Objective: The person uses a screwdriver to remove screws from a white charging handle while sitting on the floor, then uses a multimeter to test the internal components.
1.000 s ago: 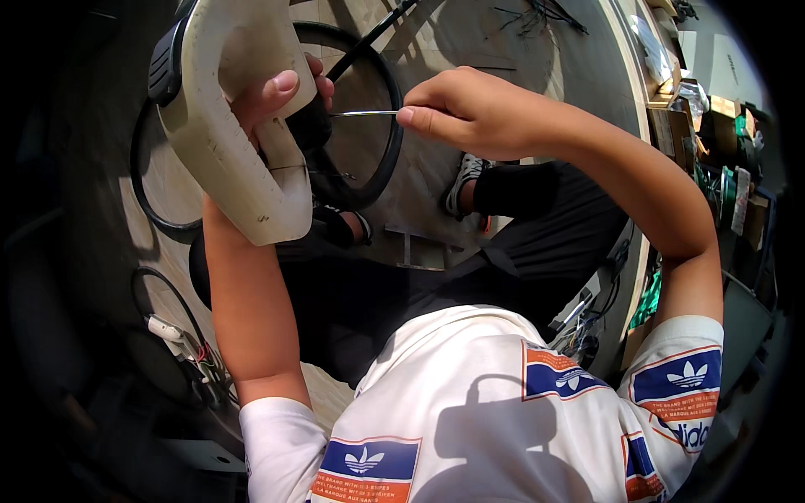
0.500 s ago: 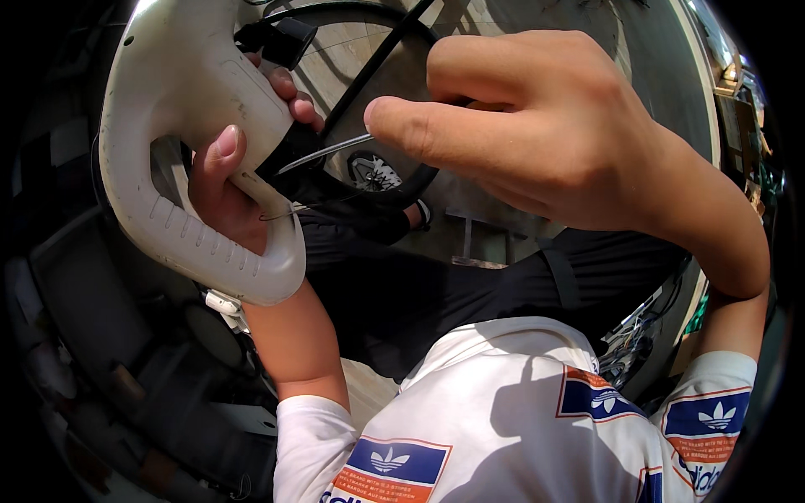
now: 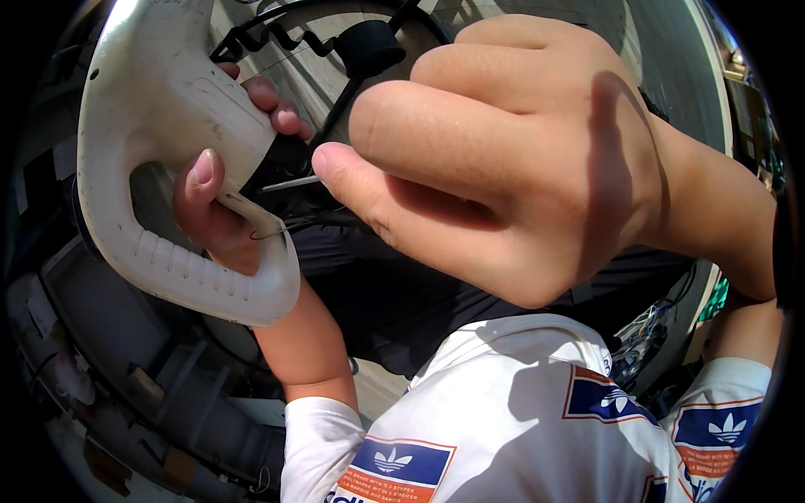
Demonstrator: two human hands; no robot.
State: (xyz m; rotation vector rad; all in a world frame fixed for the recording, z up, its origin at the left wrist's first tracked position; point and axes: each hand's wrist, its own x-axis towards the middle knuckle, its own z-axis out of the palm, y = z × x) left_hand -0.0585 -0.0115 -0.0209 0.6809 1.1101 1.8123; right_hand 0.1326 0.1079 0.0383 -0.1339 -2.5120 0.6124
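An off-white, scuffed plastic housing (image 3: 180,101) with a looped, ribbed handle (image 3: 189,261) fills the left side. My left hand (image 3: 220,214) grips it, thumb up through the handle opening and fingertips curled around the far edge. A dark opening (image 3: 281,159) shows at the housing's right side. My right hand (image 3: 511,159) is closed, its back toward me, pinching a thin pointed metal tool (image 3: 291,184). The tool's tip lies at the dark opening; its other end is hidden in my fist. A thin dark wire (image 3: 272,231) sticks out beside the handle's lower end.
Beyond the hands is a black round frame with a dark knob (image 3: 369,46) on tiled floor. My legs in black trousers (image 3: 377,285) are below. Shelves and boxes (image 3: 117,293) stand in shadow at left; tangled cables (image 3: 641,344) lie at right.
My right hand has rolled over and come nearer, bringing its knuckles into view. The metal tool now lies at a flatter angle. The housing has shifted slightly left and down with my left hand.
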